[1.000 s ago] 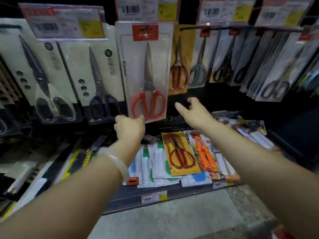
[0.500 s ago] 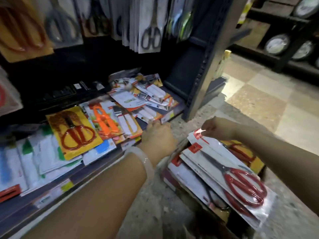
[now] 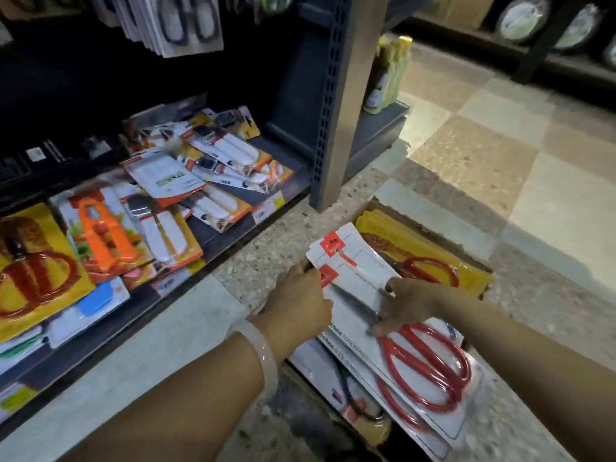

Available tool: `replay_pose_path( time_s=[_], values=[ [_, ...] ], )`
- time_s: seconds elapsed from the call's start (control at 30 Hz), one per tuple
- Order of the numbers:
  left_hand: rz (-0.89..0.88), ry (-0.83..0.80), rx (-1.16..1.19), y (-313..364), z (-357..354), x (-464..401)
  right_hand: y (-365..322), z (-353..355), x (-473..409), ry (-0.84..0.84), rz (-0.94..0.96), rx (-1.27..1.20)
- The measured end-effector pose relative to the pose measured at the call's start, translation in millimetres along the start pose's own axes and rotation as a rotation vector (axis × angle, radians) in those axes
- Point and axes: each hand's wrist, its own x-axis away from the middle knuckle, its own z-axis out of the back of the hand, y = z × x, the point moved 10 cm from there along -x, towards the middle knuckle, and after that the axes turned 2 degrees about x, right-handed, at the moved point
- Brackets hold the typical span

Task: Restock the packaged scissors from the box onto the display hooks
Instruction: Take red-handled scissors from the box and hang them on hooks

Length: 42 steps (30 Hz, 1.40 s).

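A cardboard box (image 3: 416, 218) sits on the floor at lower right, holding a stack of white packs of red-handled scissors (image 3: 430, 361) and yellow packs (image 3: 383, 235) behind them. My left hand (image 3: 296, 301) grips the left top edge of the uppermost white pack, by its red hang tab. My right hand (image 3: 405, 303) lies over the pack's middle, fingers curled onto the blade area. More packaged scissors (image 3: 180, 25) hang from display hooks at the top left.
A low shelf (image 3: 213, 241) on the left carries peelers, orange tools and a yellow scissors pack (image 3: 36, 268). A grey upright post (image 3: 340, 105) stands just behind the box. Tiled floor spreads to the right, with dark shelving at far right.
My view dropped from the hooks to the floor box. Both hands came down from the hanging pack and now hold the top white pack in the box.
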Motion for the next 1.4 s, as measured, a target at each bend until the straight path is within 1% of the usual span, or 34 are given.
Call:
replay_pose_path(
  time_s=[0.1, 0.23, 0.4, 0.43, 0.47, 0.6, 0.63, 0.7, 0.77, 0.8, 0.83, 0.87, 0.9, 0.97, 1.0, 1.03, 1.07, 1.17, 1.23, 1.3, 1.4],
  values=[
    [0.046, 0.006, 0.028, 0, -4, -6, 4, 7, -4, 0.083, 0.016, -0.099],
    [0.090, 0.030, 0.117, -7, -1, -11, 13, 30, -5, 0.266, 0.033, -0.242],
    [0.128, 0.023, 0.273, -12, 4, -7, 17, 57, 0, 0.326, 0.098, -0.585],
    [0.145, 0.011, 0.352, -15, 3, -7, 16, 63, 1, 0.350, 0.104, -0.655],
    [0.177, -0.012, 0.483, -18, -1, -8, 14, 71, 4, 0.378, 0.113, -0.738],
    [0.288, -0.182, 1.221, -2, -19, -3, -14, 90, 14, 0.429, 0.217, -1.079],
    [0.297, -0.168, 1.365, 3, -17, -4, -25, 92, 16, 0.428, 0.250, -1.147],
    [0.306, -0.052, 1.600, 3, -5, -7, -44, 96, 21, 0.445, 0.313, -1.216],
    [0.312, 0.072, 1.682, -10, 9, -8, -53, 98, 25, 0.458, 0.343, -1.210],
    [0.318, 0.129, 1.670, -20, 16, -6, -52, 98, 25, 0.455, 0.342, -1.158],
    [0.323, 0.184, 1.653, -30, 23, -5, -49, 94, 24, 0.438, 0.322, -1.051],
    [0.329, 0.231, 1.636, -40, 29, -1, -43, 87, 22, 0.407, 0.287, -0.874],
    [0.335, 0.265, 1.626, -49, 34, 2, -39, 74, 17, 0.346, 0.239, -0.637],
    [0.351, 0.297, 1.602, -64, 41, 9, -21, 30, 2, 0.142, 0.102, -0.176],
    [0.357, 0.300, 1.586, -70, 43, 12, -12, 11, -2, 0.066, 0.038, -0.035],
    [0.364, 0.299, 1.571, -75, 42, 14, -6, -1, -3, 0.024, 0.001, 0.016],
    [0.369, 0.299, 1.556, -79, 42, 15, -4, -7, -4, 0.018, -0.016, -0.002],
    [0.369, 0.317, 1.530, -87, 42, 18, -4, -7, -3, 0.074, -0.014, -0.111],
    [0.357, 0.319, 1.533, -89, 42, 20, -7, -2, -3, 0.107, 0.024, -0.200],
    [0.349, 0.310, 1.556, -90, 42, 22, -12, 5, -2, 0.128, 0.074, -0.345],
    [0.327, 0.295, 1.584, -92, 47, 27, -16, 21, -2, 0.205, 0.132, -0.518]
  ],
)
